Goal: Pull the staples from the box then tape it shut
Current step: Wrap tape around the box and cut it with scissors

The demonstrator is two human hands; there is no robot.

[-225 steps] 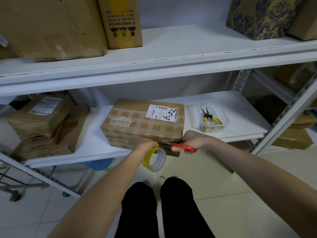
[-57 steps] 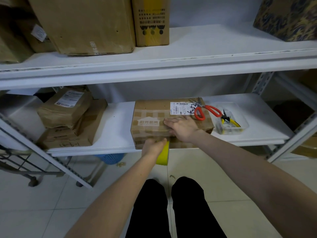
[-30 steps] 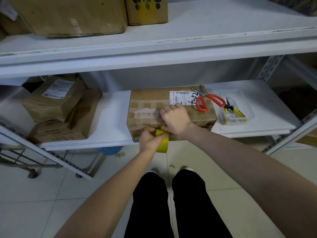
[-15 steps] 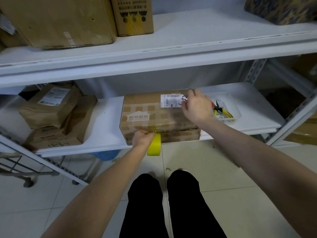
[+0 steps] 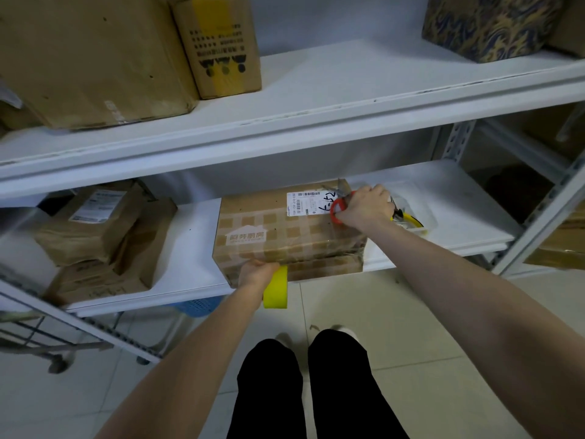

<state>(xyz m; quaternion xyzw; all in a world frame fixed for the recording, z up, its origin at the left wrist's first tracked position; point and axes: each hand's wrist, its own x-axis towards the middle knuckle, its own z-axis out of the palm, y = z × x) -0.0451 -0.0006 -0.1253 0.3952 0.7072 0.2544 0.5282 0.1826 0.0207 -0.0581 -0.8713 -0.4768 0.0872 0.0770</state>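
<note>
Foreground: black trousers (image 5: 304, 391) over a pale tiled floor (image 5: 411, 327), directly below two bare, outstretched forearms.
Left hand: the left hand (image 5: 257, 274) curls round a yellow tape roll (image 5: 276, 291), knuckles against the front face of the box. The roll hangs on edge just below and to the right of the fingers.
Box: the brown cardboard box (image 5: 285, 236) lies flat on the white lower shelf (image 5: 190, 248), at the shelf's front edge, spanning the gap between the two hands. Clear tape glints at its near right corner.
Label: a white shipping label (image 5: 308, 202) with a barcode and black handwriting sits on the box top, just left of the right hand.
Right hand: the right hand (image 5: 364, 205) rests on the far right corner of the box top, fingers closed round the red handles of the scissors (image 5: 337, 210). The metal blades stick out beyond the fingers toward the back of the shelf.
Tray: a clear plastic tray (image 5: 424, 201) holding yellow-handled pliers (image 5: 411, 220) stands just right of the right hand, partly hidden by it.
Left of the left hand: brown paper parcels (image 5: 95, 223) are stacked on the same shelf, well apart from the box. A blue basket (image 5: 199, 305) shows beneath the shelf.
Above both hands: the upper shelf (image 5: 316, 99) carries a large carton (image 5: 88, 58), a narrower carton (image 5: 218, 45) with a yellow strip, and, far to the right, a patterned blue-and-gold case (image 5: 487, 23).
</note>
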